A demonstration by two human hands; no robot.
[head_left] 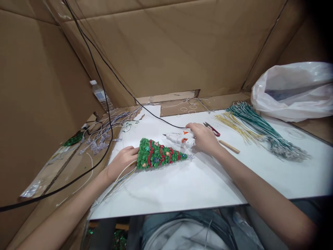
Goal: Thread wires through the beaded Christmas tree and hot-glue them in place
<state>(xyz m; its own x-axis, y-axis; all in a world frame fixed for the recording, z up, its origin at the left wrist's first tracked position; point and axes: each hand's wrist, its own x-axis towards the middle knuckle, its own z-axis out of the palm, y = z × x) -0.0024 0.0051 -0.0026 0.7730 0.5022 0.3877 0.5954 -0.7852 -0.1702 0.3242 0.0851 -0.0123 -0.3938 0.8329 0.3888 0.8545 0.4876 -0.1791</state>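
Observation:
A small green Christmas tree (160, 155) with red garland and coloured baubles lies on its side, its tip pointing right. My left hand (124, 160) is at the base of the tree, its fingertips hidden behind or inside it. Thin white and yellow wires (122, 180) trail from the base past my left wrist. My right hand (201, 137) is wrapped around a white glue gun (179, 138) with orange parts. The gun's nozzle points left, just above the tree, and a black cord runs up from its rear.
Red-handled snips (212, 129) and a wooden stick (229, 146) lie right of my right hand. Beyond are yellow wires (239, 127) and a green wire bundle (262, 126). A white plastic bag (291, 93) stands back right; a bottle (101, 95) and tangled wires (99, 139) are left.

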